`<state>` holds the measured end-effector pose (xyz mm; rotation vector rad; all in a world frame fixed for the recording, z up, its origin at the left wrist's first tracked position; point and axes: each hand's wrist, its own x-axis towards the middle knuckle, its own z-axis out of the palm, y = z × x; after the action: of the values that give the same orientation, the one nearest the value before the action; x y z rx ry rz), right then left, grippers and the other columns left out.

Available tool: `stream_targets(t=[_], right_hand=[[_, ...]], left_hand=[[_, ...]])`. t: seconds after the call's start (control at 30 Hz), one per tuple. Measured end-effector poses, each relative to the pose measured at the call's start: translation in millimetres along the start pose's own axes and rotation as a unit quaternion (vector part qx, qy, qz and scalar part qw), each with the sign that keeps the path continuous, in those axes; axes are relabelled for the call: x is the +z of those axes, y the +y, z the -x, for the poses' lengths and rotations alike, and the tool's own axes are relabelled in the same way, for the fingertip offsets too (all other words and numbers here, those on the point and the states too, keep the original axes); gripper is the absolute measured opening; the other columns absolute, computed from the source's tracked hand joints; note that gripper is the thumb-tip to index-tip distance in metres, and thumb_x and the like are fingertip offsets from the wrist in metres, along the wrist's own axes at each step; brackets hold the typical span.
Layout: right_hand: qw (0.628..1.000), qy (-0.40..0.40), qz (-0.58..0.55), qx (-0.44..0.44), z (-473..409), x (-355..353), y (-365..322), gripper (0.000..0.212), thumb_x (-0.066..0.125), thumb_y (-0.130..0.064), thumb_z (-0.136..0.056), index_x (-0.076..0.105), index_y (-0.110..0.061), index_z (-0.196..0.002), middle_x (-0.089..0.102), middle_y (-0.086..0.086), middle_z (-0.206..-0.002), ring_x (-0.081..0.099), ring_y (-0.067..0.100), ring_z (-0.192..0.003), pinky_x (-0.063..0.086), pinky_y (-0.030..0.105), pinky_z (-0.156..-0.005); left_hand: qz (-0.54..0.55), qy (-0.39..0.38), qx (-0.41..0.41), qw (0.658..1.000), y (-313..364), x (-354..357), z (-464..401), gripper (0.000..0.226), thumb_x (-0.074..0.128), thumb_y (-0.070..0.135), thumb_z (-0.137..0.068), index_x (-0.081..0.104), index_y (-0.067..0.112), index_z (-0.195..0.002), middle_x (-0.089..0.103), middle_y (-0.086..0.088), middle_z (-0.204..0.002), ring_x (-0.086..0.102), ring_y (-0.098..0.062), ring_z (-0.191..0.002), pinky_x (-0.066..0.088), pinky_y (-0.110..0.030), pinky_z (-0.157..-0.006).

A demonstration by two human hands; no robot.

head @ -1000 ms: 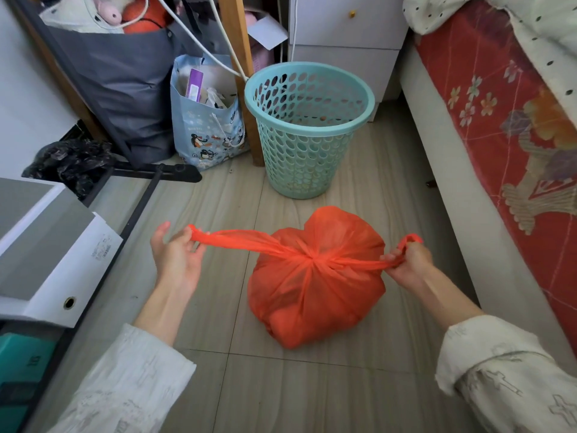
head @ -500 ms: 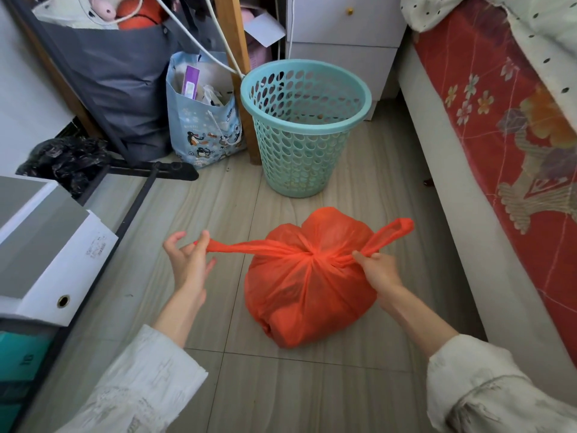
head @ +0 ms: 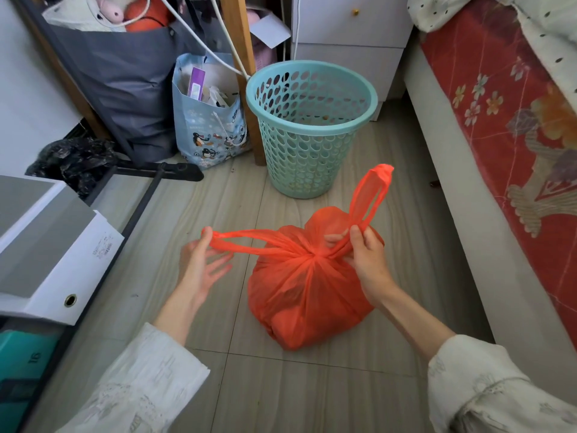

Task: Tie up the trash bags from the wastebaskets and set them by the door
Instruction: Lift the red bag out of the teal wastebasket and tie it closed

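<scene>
A full orange trash bag [head: 304, 295] sits on the tiled floor, its two handle loops crossed in a knot at the top. My left hand [head: 199, 267] holds the end of the left loop [head: 246, 240] between thumb and forefinger, the other fingers spread. My right hand [head: 363, 254] pinches the base of the right loop [head: 371, 195] beside the knot; that loop sticks up loosely. Behind the bag stands a teal perforated wastebasket [head: 309, 126] with no bag in it.
A bed with a red floral cover [head: 505, 126] runs along the right. White binders [head: 46, 245] lie on a low shelf at left. A printed paper bag [head: 209, 132], a grey fabric bag [head: 125, 89], a black plastic bag [head: 71, 160] and a white drawer unit [head: 349, 32] crowd the back.
Both hands have come inward from the stretched-out pull. My right hand slid along its loop to the knot, and the loop's free end has risen upward.
</scene>
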<state>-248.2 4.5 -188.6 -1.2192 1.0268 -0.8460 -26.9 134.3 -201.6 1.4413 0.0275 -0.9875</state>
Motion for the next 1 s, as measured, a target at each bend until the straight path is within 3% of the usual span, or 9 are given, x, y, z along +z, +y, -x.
stream_targets(t=[0.1,0.2,0.3,0.4,0.5,0.6,0.67,0.8,1.0], right_hand=[[0.998,-0.012,-0.047,0.048,1.7,-2.7,-1.4,0.026,0.029,-0.022,-0.1,0.043,-0.02,-0.078,0.072,-0.008,-0.059,0.068,0.002,-0.058,0.053,0.021,-0.063],[0.996,-0.015,-0.056,0.066,2.9,-2.7,-2.1,0.027,0.027,-0.024,-0.101,0.042,-0.021,-0.078,0.072,-0.007,-0.059,0.068,0.002,-0.059,0.051,0.024,-0.068],[0.996,-0.012,-0.058,0.065,3.4,-0.2,-0.9,0.028,0.027,-0.023,-0.101,0.042,-0.02,-0.078,0.072,-0.005,-0.058,0.068,0.004,-0.058,0.052,0.024,-0.067],[0.997,-0.017,-0.059,0.048,3.8,2.9,-1.1,0.027,0.029,-0.02,-0.1,0.043,-0.018,-0.077,0.071,-0.003,-0.055,0.067,0.006,-0.054,0.054,0.018,-0.057],[0.999,-0.016,-0.043,0.022,3.6,5.6,-1.1,0.028,0.032,-0.017,-0.1,0.044,-0.017,-0.074,0.069,-0.003,-0.052,0.065,0.006,-0.051,0.053,0.018,-0.056],[1.0,0.003,-0.031,0.005,4.9,8.9,-2.9,0.033,0.033,-0.016,-0.099,0.045,-0.015,-0.069,0.059,-0.003,-0.04,0.058,0.007,-0.045,0.049,0.024,-0.058],[0.992,0.021,-0.117,0.049,2.1,5.7,-4.3,0.034,0.03,-0.017,-0.1,0.04,-0.015,-0.067,0.044,-0.003,-0.033,0.049,0.007,-0.036,0.043,0.024,-0.054],[0.945,0.068,-0.275,0.165,-7.9,-19.0,0.3,0.035,0.027,-0.022,-0.1,0.035,-0.018,-0.066,0.03,-0.008,-0.031,0.032,0.006,-0.03,0.032,0.023,-0.05],[0.943,0.092,-0.229,0.225,-5.7,-30.2,12.8,0.038,0.023,-0.024,-0.101,0.033,-0.016,-0.065,0.026,-0.009,-0.027,0.028,0.007,-0.022,0.04,0.031,-0.055]], left_hand=[[-0.158,-0.014,-0.047,0.986,-16.5,-11.9,-1.0,0.075,0.042,0.071,-0.077,0.038,0.023,-0.134,0.054,-0.006,-0.128,0.041,-0.025,-0.129,0.035,-0.048,-0.103],[-0.247,-0.114,-0.061,0.96,-31.0,4.1,7.1,0.075,0.037,0.071,-0.079,0.026,0.03,-0.141,0.027,0.006,-0.152,0.017,-0.011,-0.142,0.008,-0.046,-0.116],[-0.209,-0.173,0.003,0.963,-29.3,33.2,10.0,0.087,0.05,0.068,-0.073,0.027,0.021,-0.143,0.028,0.007,-0.151,0.026,-0.001,-0.137,0.019,-0.027,-0.114],[-0.085,-0.177,0.079,0.977,-22.4,58.6,6.5,0.05,0.055,0.031,-0.088,0.044,0.004,-0.128,0.062,-0.005,-0.113,0.063,0.008,-0.087,0.047,-0.007,-0.074],[-0.062,-0.144,0.135,0.978,-21.8,80.4,12.7,0.015,0.05,0.019,-0.091,0.061,0.01,-0.097,0.067,-0.001,-0.082,0.065,-0.006,-0.071,0.052,-0.025,-0.078],[-0.012,-0.141,0.135,0.981,-23.2,91.2,19.9,0.035,0.033,0.028,-0.098,0.054,0.014,-0.073,0.068,0.003,-0.059,0.063,-0.012,-0.058,0.053,-0.035,-0.074],[0.071,-0.149,0.129,0.978,-21.8,92.8,24.2,0.035,0.026,0.03,-0.099,0.04,0.015,-0.07,0.046,0.008,-0.039,0.048,-0.009,-0.038,0.054,-0.031,-0.06],[0.104,-0.124,0.096,0.982,-21.7,87.8,28.9,0.034,0.025,0.033,-0.099,0.033,0.02,-0.068,0.022,0.007,-0.033,0.019,-0.004,-0.029,0.03,-0.016,-0.035],[0.039,-0.048,0.083,0.995,-25.3,74.7,22.8,0.034,0.024,0.03,-0.1,0.032,0.019,-0.069,0.021,0.013,-0.031,0.018,-0.004,-0.026,0.022,-0.01,-0.033]])
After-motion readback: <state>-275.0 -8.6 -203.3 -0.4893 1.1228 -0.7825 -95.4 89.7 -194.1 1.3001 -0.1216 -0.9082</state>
